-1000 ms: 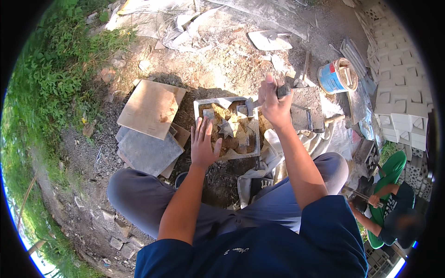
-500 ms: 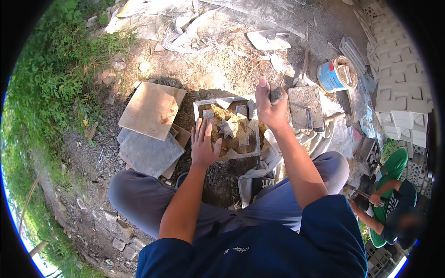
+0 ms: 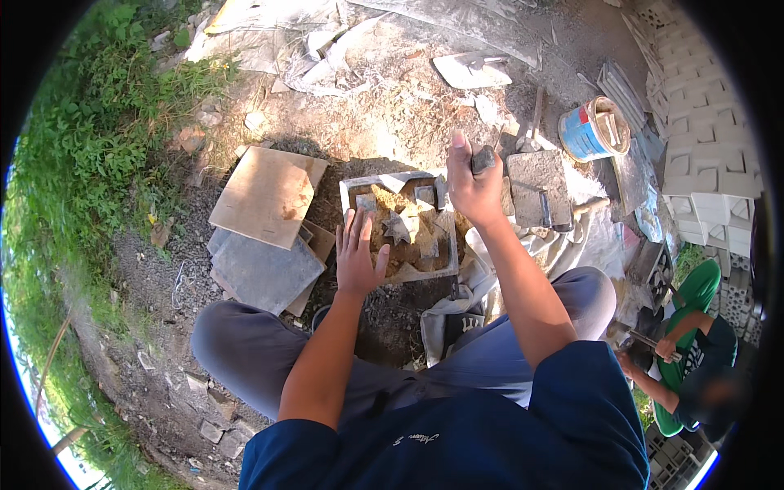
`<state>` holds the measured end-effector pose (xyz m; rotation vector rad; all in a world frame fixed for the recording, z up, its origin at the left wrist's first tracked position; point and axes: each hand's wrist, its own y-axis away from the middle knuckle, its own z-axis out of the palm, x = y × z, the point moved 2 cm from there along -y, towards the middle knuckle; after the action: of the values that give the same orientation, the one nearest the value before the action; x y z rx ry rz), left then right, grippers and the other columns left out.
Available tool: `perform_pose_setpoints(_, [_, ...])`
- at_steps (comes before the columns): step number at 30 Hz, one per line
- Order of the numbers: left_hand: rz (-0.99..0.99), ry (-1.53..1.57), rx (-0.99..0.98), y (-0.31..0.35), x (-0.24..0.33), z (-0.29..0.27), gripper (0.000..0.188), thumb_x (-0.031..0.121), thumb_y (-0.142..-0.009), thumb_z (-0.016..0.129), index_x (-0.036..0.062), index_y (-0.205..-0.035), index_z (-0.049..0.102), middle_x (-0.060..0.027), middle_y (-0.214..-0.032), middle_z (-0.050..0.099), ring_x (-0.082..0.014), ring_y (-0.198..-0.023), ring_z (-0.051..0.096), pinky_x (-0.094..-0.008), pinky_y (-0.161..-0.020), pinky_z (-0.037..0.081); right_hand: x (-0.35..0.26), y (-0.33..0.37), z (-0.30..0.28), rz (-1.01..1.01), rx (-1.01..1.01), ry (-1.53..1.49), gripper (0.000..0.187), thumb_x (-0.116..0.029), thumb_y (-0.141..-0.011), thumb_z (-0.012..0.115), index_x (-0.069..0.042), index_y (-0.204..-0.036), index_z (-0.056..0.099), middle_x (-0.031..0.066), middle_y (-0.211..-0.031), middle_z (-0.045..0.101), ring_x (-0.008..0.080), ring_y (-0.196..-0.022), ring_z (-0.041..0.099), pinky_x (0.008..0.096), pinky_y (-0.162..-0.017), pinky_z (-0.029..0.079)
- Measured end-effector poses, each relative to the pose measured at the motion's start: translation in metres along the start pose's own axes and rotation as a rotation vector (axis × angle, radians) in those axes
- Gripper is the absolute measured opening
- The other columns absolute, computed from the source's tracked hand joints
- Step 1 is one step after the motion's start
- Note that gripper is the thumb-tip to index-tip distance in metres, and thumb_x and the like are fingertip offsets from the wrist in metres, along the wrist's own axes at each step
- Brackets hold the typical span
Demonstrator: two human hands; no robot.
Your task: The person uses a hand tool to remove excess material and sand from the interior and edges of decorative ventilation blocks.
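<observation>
Between my knees lies a square, light-rimmed frame like a mould, with yellowish sand, small square blocks and a grey star-shaped piece inside. My left hand rests open along its left side, fingers stretched over the rim. At the frame's far right corner my right hand is closed around a dark grey, blocky piece, thumb pointing away from me. Only one end of that piece shows; the fingers hide the rest, so its kind is unclear.
Flat boards are stacked at left. To the right lie a dusty slab and a crumpled pale sheet, with a blue-and-white bucket farther off. A co-worker in green trousers sits at lower right, near stacked pale blocks.
My right hand, still gripping the dark piece, has shifted slightly left and away from me. My left hand has stayed in place on the frame.
</observation>
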<state>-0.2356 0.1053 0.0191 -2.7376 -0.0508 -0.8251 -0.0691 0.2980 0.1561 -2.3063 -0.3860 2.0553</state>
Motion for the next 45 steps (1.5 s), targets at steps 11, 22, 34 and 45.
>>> perform_pose_setpoints(11, [-0.027,0.031,0.016,-0.009,0.003,-0.005,0.071,0.027,-0.097,0.062,0.0051,-0.159,0.035,-0.0201,-0.166,0.034,-0.0432,-0.155,0.028,-0.0588,-0.124,0.024,-0.037,-0.023,-0.023,-0.038,0.053,-0.299,0.053,-0.051,-0.108,0.046,-0.012,-0.072,0.038,-0.005,-0.057,0.036,0.0066,-0.049,0.032,0.0276,-0.045,0.024])
perform_pose_setpoints(22, [-0.064,0.014,-0.007,-0.006,0.008,-0.007,0.07,0.026,-0.097,0.062,0.0041,-0.159,0.037,-0.0207,-0.163,0.039,-0.0423,-0.154,0.031,-0.0557,-0.124,0.025,-0.081,-0.022,-0.049,-0.109,0.158,-0.719,0.061,-0.064,-0.105,0.038,-0.009,-0.08,0.041,0.0004,-0.058,0.032,0.0121,-0.05,0.028,0.0286,-0.048,0.024])
perform_pose_setpoints(34, [-0.093,-0.004,-0.018,-0.004,0.006,-0.009,0.072,0.028,-0.096,0.063,0.0061,-0.159,0.037,-0.0181,-0.165,0.036,-0.041,-0.154,0.03,-0.0593,-0.123,0.024,-0.04,0.007,-0.004,-0.42,0.045,-0.184,0.066,-0.066,-0.107,0.036,-0.004,-0.085,0.041,0.0009,-0.062,0.04,0.0092,-0.052,0.037,0.0279,-0.048,0.028])
perform_pose_setpoints(45, [-0.06,0.041,0.014,-0.004,0.001,-0.009,0.072,0.034,-0.098,0.063,0.0074,-0.159,0.037,-0.0157,-0.167,0.034,-0.0367,-0.157,0.027,-0.0606,-0.124,0.023,-0.025,0.009,0.02,-0.428,-0.09,0.127,0.065,-0.067,-0.104,0.043,-0.004,-0.088,0.041,0.001,-0.065,0.042,0.0094,-0.053,0.038,0.0271,-0.047,0.027])
